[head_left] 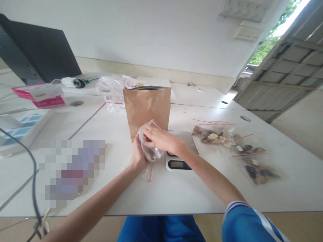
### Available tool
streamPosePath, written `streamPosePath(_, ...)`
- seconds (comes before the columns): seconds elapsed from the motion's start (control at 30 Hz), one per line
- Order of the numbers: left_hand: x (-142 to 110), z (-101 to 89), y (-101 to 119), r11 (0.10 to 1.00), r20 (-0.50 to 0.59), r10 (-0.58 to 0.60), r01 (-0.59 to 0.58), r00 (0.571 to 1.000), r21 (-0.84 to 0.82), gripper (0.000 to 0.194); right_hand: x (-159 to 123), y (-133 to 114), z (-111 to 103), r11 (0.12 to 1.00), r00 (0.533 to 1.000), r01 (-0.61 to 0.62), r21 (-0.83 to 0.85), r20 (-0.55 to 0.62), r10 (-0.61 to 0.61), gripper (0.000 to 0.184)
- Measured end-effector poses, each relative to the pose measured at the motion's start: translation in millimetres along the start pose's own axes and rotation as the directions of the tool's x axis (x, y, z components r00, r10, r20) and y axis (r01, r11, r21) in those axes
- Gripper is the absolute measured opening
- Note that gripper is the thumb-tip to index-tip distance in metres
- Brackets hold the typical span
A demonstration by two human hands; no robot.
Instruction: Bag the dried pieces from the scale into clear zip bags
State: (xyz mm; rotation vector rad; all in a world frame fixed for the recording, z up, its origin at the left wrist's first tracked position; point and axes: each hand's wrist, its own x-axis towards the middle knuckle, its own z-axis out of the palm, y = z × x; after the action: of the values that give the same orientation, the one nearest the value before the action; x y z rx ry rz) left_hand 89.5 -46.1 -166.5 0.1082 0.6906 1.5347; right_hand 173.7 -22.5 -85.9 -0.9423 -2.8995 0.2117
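Observation:
My left hand (140, 153) is wrapped round a clear zip bag (156, 153) with a red seal line, held tilted over the table. A few brownish pieces show at its bottom. My right hand (156, 136) reaches into the bag's mouth with its fingers curled; whatever they pinch is hidden. Just behind both hands stands an open brown paper pouch (148, 104), upright. Under my right forearm sits a digital kitchen scale (185, 137), its plate partly covered. Another flat clear bag (147, 173) with a red line lies beneath my left hand.
On the right lie several zip bags (214, 136) of dried dark and tan pieces. Plastic-wrapped packs (113, 89) stand behind the pouch. To the left are a monitor (42, 50), pink boxes (40, 94), a white tray (27, 127), a blurred-out item (78, 171) and a cable (34, 171).

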Motion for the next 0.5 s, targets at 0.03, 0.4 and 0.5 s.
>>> streamPosePath(0.03, -0.1, 0.0, 0.5, 1.000, -0.010, 0.008, -0.008, 1.000, 0.007, 0.035, -0.3, -0.1, -2.2, 1.000, 0.999, 0.000, 0.028, 0.038, -0.001, 0.005)
streamPosePath(0.4, 2.9, -2.9, -2.9, 0.989, 0.020, -0.008, 0.005, 1.000, 0.149, 0.040, -18.0, 5.6, -20.3, 0.996, 0.920, -0.051, 0.066, 0.391, 0.021, 0.030)
streamPosePath(0.5, 1.1, -4.3, -4.7, 0.986, 0.049, -0.001, -0.007, 0.999, 0.165, 0.041, -17.0, 2.9, -13.7, 0.998, 0.917, -0.065, 0.010, 0.396, 0.056, 0.034)
